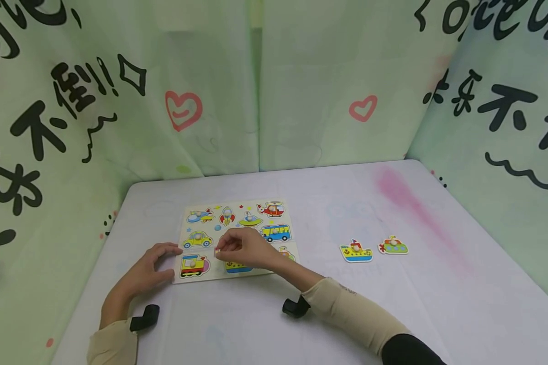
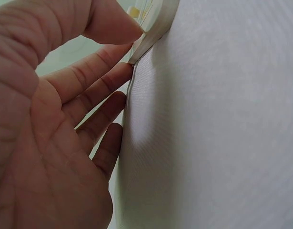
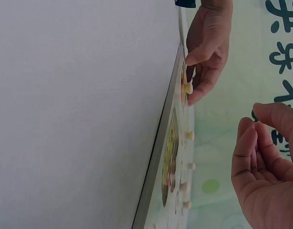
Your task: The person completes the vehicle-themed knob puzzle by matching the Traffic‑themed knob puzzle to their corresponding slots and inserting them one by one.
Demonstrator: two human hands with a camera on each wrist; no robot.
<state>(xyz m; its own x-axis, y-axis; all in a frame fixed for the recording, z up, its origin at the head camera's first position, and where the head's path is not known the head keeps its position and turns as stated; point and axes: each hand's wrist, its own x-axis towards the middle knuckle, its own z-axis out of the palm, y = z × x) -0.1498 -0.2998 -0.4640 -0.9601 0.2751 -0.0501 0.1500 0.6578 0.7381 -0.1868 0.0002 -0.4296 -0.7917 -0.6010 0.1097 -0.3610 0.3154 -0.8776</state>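
A wooden knob puzzle board with vehicle pictures lies on the white table. My left hand rests at its left edge; in the left wrist view the thumb and fingertips touch that edge, fingers fairly straight. Over the lower middle of the board hovers my right hand, thumb and fingers curled together. No piece shows between those fingertips in the right wrist view. Beneath and beside this hand are a ship picture and a submarine picture, both partly hidden.
Right of the board, a loose ship piece and a submarine piece lie on the table. A train, car and bus are on the board. Green printed curtains surround the table's back and sides.
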